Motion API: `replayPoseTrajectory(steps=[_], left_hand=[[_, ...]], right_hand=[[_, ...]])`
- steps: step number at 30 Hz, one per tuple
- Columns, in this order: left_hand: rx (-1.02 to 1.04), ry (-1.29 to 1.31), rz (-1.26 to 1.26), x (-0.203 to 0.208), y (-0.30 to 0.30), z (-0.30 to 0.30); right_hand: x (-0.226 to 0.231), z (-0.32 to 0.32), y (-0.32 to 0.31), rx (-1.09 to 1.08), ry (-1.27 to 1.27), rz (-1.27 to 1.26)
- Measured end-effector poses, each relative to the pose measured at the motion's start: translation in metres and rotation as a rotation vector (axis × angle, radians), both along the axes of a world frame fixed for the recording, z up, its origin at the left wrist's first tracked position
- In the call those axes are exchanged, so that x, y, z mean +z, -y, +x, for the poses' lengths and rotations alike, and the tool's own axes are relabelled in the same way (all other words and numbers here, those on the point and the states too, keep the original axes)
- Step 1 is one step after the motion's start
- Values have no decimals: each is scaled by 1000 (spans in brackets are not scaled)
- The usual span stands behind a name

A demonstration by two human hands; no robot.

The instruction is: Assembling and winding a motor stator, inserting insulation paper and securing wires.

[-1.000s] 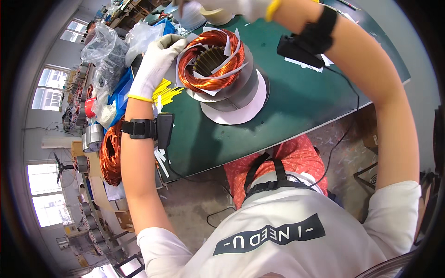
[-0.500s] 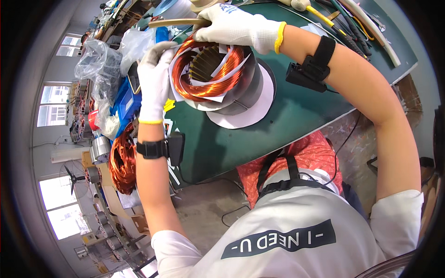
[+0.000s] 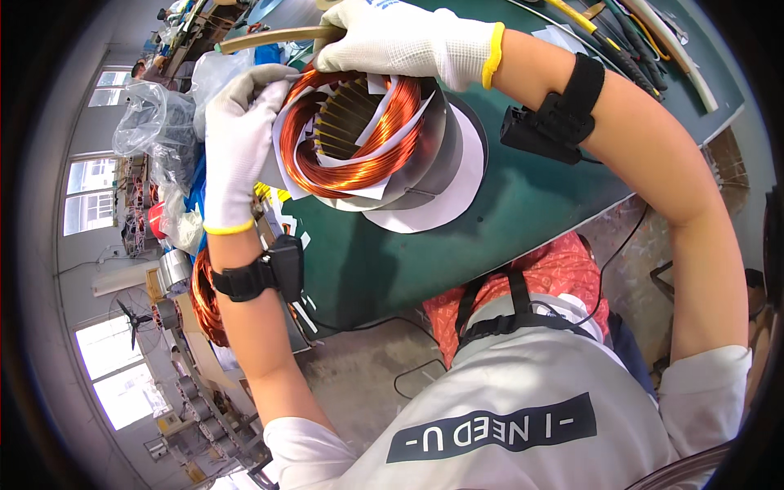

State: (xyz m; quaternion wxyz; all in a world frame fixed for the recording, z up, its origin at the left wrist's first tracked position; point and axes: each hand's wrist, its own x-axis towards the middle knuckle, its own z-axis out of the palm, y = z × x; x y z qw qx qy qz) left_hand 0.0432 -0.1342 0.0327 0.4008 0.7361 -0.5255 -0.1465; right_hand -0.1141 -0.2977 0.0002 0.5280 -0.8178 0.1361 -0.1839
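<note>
A motor stator with a grey metal body (image 3: 437, 155) stands on a white disc (image 3: 437, 214), its open end tipped to the left. Thick copper windings (image 3: 359, 171) ring that end. White insulating paper (image 3: 377, 192) sticks out between and below them, and yellowish slot strips line the bore. In my gloved right hand (image 3: 380, 39), above the far side of the windings, is a flat wooden strip (image 3: 278, 37) that points left. My gloved left hand (image 3: 241, 135) is at the left rim of the windings, fingers curled and pressed together; what lies between them is hidden.
The green table (image 3: 343, 286) runs to an edge near my waist. Hand tools with yellow handles (image 3: 588, 28) and a pale tube (image 3: 678, 61) lie at the far right. Clear plastic bags (image 3: 155, 122) and a copper wire bundle (image 3: 206, 302) are at the left.
Both hands and the wound end of the stator have shifted left, while the white disc stays nearly in place. The wooden strip has moved left with my right hand.
</note>
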Motion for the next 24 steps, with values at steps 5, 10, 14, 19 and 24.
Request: replayPoseTrajectory(steps=[5,10,14,19,24], left_hand=[[140,-75,127,11,-5,1],[95,39,161,10,-2,5],[112,-36,213,12,-6,7],[65,31,115,3,-15,5],[72,-3,121,4,-13,5]], right_hand=[[3,-7,0,19,26,21],[9,-20,7,98,-11,-20],[16,-20,7,85,48,21],[13,-17,4,107,45,30],[14,-6,27,91,-47,-391]])
